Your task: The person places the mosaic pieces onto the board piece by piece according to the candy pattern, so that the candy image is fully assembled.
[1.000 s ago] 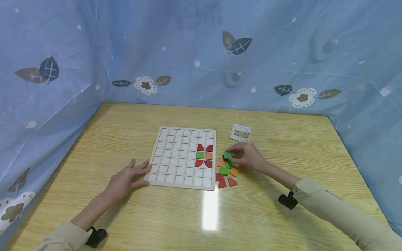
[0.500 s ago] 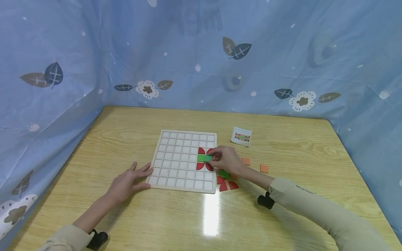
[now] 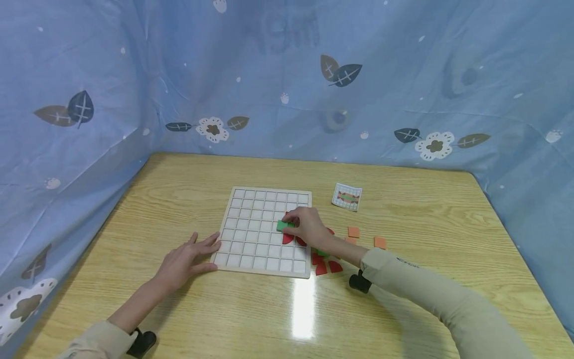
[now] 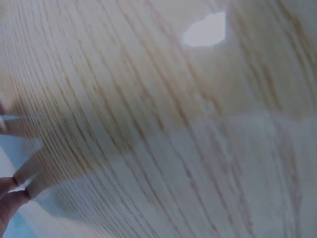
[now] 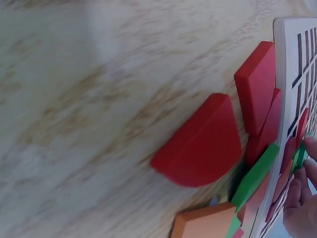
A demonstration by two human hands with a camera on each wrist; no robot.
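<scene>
Head view, right hand: While your right hand [image 3: 309, 225] is over the right part of the grid board [image 3: 246, 233], its grip is clamped, thumb against fingertips, on a green tile [image 3: 281, 226]; whether that tile sits in a cell or just above it, you cannot tell.
Head view, placed pieces: Below the held tile you have red quarter-rounds [image 3: 288, 239] in the board's cells; more green shows between your fingers, partly hidden.
Head view, left hand: Your left hand [image 3: 184, 262] has its grip apart, fingers spread, tips touching the board's left edge near its closest corner.
Head view, loose pieces: Just right of the board, on the wooden surface [image 3: 215, 309], you have loose red pieces [image 3: 335, 267] with some green among them, and orange squares [image 3: 380, 243] farther right.
Head view, card: Beyond the orange squares from you lies a patterned card [image 3: 347, 197].
Left wrist view: Wood grain fills most of it, and your left fingertips show at the left edge.
Right wrist view: A red wedge [image 5: 203, 144] lies near the board's edge; at far right your fingers pinch the green tile over the board.
</scene>
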